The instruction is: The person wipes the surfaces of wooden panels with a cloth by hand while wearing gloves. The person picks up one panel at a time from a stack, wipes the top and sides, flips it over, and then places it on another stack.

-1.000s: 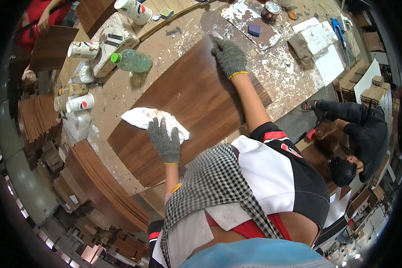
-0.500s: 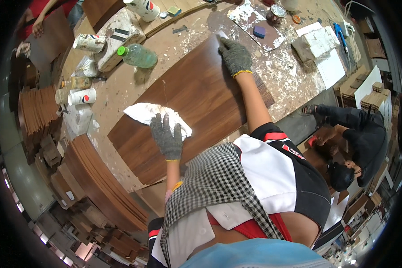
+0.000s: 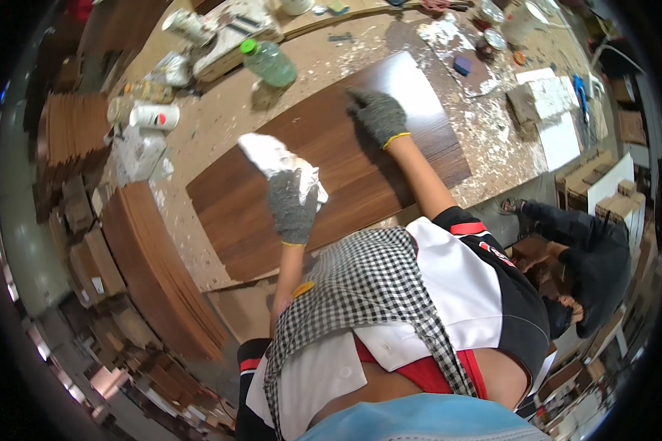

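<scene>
A dark brown wood-grain board (image 3: 324, 140) lies flat and slantwise on the paint-spattered workbench (image 3: 232, 140). My left hand (image 3: 293, 207), in a grey knit glove, is closed on a crumpled white cloth (image 3: 266, 153) over the near left part of the board. The cloth spreads out beyond my fingers and has a faint brownish stain. My right hand (image 3: 380, 117), gloved alike with a yellow cuff, rests on the board's face farther to the right, its fingers stretched out and no object in it. Light glares off the board's far right end.
A green-capped bottle (image 3: 269, 63) stands behind the board, with a paper cup (image 3: 154, 115) to the left. At right are a blue sponge (image 3: 463, 65), a jar (image 3: 490, 44) and a whitish block (image 3: 543, 100). Stacked brown panels (image 3: 162, 264) stand at left. A person in black (image 3: 592, 257) crouches at right.
My right hand has come off the board's far edge onto its face. The cloth under my left hand is more bunched and turned. The whole view has shifted a little.
</scene>
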Motion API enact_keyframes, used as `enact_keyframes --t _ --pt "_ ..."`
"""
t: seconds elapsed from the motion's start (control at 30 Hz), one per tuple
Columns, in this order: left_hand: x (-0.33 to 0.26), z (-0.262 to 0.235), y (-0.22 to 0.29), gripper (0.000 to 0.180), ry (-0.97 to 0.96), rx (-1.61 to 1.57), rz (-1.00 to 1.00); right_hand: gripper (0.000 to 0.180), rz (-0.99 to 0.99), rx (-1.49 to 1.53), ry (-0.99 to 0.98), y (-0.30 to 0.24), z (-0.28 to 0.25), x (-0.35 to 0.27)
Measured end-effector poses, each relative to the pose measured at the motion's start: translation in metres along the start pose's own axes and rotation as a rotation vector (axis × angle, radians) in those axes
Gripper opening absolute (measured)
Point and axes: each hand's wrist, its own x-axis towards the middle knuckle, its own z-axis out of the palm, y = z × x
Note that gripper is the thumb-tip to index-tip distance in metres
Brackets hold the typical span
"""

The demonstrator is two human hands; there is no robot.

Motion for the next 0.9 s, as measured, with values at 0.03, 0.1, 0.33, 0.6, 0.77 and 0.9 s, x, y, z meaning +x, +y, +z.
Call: enact_keyframes --t 0.03,0.1,0.33,0.6,0.77,0.9 --pt "-0.002 -0.008 0.000 0.045 -0.082 0.007 -0.066 0.042 0.009 0.016 0.061 0.007 0.009 0.005" --pt "-0.038 0.006 -0.033 0.041 0.138 -0.014 -0.107 0.042 0.016 -0.022 0.119 0.001 0.030 0.007" --pt "-0.113 -0.051 -0.078 0.037 0.442 0.064 -0.462 0.030 -0.269 -0.024 -0.056 -0.046 0.072 0.002" --pt "-0.171 -0.023 -0.127 0.040 0.638 0.347 -0.638 0.033 -0.130 0.005 0.006 -0.052 0.079 0.002" --pt "-0.176 -0.022 -0.133 0.041 0.647 0.365 -0.638 0.037 -0.241 -0.051 -0.167 -0.080 0.087 -0.002" --pt "-0.175 -0.023 -0.129 0.039 0.652 0.356 -0.674 0.038 -0.150 -0.001 -0.061 -0.071 0.085 0.003"
